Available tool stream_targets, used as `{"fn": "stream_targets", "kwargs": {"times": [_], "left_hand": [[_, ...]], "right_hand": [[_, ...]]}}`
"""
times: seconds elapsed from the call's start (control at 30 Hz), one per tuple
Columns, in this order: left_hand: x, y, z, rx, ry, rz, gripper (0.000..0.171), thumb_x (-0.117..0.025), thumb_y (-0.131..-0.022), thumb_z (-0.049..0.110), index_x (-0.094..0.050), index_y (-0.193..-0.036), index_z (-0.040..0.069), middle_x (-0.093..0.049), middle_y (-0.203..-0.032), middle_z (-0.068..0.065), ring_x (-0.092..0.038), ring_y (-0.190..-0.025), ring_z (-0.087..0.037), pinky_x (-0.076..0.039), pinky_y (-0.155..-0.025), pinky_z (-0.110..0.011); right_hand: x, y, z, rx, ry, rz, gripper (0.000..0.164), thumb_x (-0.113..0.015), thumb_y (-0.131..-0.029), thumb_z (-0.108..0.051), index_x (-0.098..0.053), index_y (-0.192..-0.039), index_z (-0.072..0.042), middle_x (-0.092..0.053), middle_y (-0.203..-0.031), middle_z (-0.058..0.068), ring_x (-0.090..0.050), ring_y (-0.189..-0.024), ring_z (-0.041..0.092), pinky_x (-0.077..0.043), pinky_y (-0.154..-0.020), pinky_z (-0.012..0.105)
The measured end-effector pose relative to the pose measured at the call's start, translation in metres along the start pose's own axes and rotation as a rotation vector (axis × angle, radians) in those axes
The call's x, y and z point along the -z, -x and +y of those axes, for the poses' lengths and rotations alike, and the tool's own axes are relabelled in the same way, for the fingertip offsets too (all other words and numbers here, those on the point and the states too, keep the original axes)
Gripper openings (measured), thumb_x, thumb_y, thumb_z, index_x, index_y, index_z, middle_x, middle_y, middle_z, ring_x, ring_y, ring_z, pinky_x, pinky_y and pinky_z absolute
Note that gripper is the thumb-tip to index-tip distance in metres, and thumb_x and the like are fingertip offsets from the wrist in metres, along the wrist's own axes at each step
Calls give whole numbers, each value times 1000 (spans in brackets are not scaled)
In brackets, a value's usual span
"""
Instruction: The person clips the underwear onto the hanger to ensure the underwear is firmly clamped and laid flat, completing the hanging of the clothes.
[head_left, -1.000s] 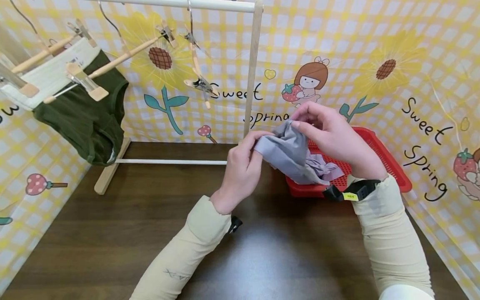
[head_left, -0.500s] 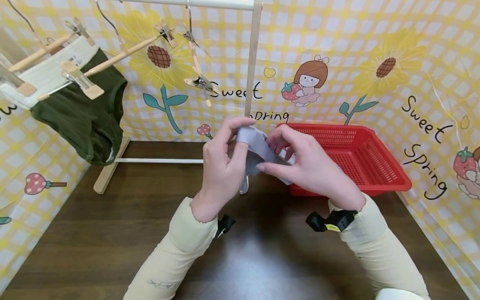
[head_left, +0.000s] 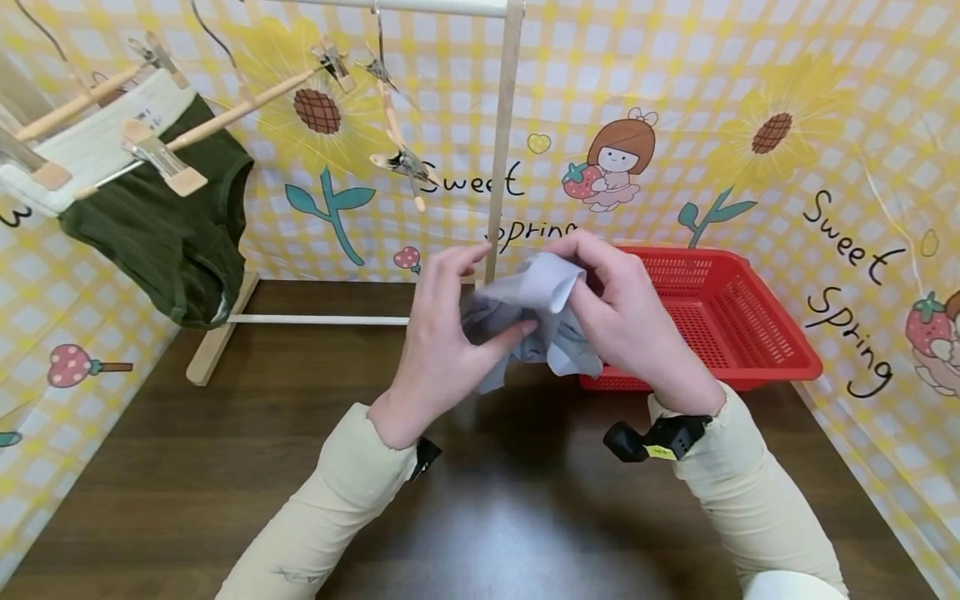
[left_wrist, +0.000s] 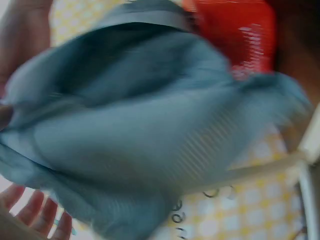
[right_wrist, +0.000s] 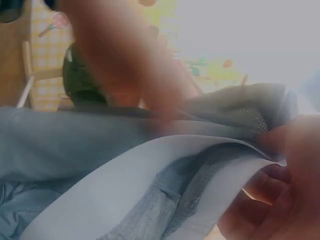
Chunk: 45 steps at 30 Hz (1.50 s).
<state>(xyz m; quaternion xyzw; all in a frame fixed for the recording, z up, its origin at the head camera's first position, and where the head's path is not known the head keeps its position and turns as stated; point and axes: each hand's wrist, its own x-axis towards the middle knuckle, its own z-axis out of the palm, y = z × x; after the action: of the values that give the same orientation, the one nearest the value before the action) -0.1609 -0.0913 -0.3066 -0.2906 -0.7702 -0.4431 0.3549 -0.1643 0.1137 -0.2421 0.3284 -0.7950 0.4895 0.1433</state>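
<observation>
Soft grey-lavender underpants (head_left: 551, 287) hang crumpled between the two hands, above the table. My right hand (head_left: 630, 308) pinches their waistband between thumb and fingers. In the right wrist view, the pale waistband (right_wrist: 135, 170) runs into that hand (right_wrist: 295, 180), with the garment gaping below. My left hand (head_left: 442, 337) is at the garment's left side, its fingers spread and its thumb overlapping the cloth. In the left wrist view, the blurred fabric (left_wrist: 110, 135) fills most of the picture, with loose fingers (left_wrist: 42, 210) beneath it.
A red plastic basket (head_left: 780, 333) sits behind the right hand. At left, dark green underpants (head_left: 165, 217) hang clipped to a wooden hanger (head_left: 82, 108). More clip hangers hang from the rack's white rail (head_left: 420, 8). A wooden upright (head_left: 504, 125) stands behind the hands.
The garment has come away from the basket toward the left. The left hand has let go of the waistband and spread its fingers, while the right hand has taken hold of it.
</observation>
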Motion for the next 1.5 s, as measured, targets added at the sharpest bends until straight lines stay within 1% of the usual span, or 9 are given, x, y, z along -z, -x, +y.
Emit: {"fn": "stream_targets", "kwargs": {"times": [0.1, 0.23, 0.43, 0.53, 0.77, 1.07, 1.17, 1.37, 1.5], "left_hand": [[-1, 11, -15, 82, -44, -113, 62, -88, -82, 19, -55, -133, 4, -56, -122, -8, -54, -107, -23, -45, -93, -37], [2, 19, -28, 158, -32, -202, 20, -78, -92, 12, -64, -105, 8, -59, -96, -1, -57, -85, -17, -49, -75, -33], [20, 15, -35, 215, 25, -272, 10, -68, -99, 13, -61, -92, 12, -54, -79, 0, -52, -69, -14, -44, -60, -32], [33, 8, -33, 233, 53, -199, 4, -63, -101, 9, -65, -98, 9, -60, -83, -2, -56, -71, -14, -46, -62, -31], [60, -6, -21, 180, 165, 90, 9, -60, -101, 0, -66, -96, -3, -66, -94, -8, -59, -82, -16, -46, -74, -26], [78, -18, 17, 50, 306, 426, 14, -59, -99, -6, -60, -91, -17, -61, -83, -9, -55, -74, -19, -43, -70, -27], [85, -22, 25, 5, 341, 531, 26, -69, -97, 6, -61, -86, -16, -62, -80, -10, -56, -73, -20, -43, -71, -27], [99, -21, 34, -42, 297, 613, 60, -82, -86, 39, -58, -73, -15, -49, -61, -6, -41, -56, -10, -29, -59, -19], [104, -15, 33, -32, 221, 577, 66, -82, -87, 42, -46, -55, -5, -31, -51, 1, -29, -47, -4, -15, -50, -19]], "right_hand": [[4, -2, -4, -8, -25, 41, 17, -55, -100, 3, -68, -110, -1, -69, -105, 3, -65, -85, 19, -53, -74, 30], [10, -4, -9, 19, -72, 100, 17, -54, -98, 7, -67, -108, 3, -68, -104, 6, -65, -87, 24, -54, -74, 30], [20, -6, -12, 86, -123, 177, 16, -52, -98, 8, -66, -106, 9, -67, -102, 12, -63, -83, 24, -51, -70, 27], [26, -6, -12, 134, -149, 212, 15, -52, -99, 6, -65, -104, 12, -67, -101, 13, -62, -80, 22, -49, -68, 26], [34, -6, -10, 198, -219, 256, 17, -59, -99, 1, -58, -108, 15, -71, -91, 15, -62, -71, 17, -47, -61, 24], [34, -3, -17, 95, -206, 301, 9, -72, -91, 3, -71, -96, 10, -68, -83, 14, -60, -65, 18, -51, -60, 24], [32, 1, -23, 70, -209, 295, 7, -75, -89, 3, -76, -95, 7, -67, -81, 13, -58, -65, 19, -50, -60, 23], [33, 10, -29, 91, -123, 232, 17, -76, -87, 7, -78, -103, 4, -72, -85, 15, -56, -63, 17, -45, -57, 23], [36, 16, -29, 108, -27, 194, 10, -76, -87, 6, -79, -96, 2, -58, -62, 6, -41, -52, 12, -30, -47, 23]]}}
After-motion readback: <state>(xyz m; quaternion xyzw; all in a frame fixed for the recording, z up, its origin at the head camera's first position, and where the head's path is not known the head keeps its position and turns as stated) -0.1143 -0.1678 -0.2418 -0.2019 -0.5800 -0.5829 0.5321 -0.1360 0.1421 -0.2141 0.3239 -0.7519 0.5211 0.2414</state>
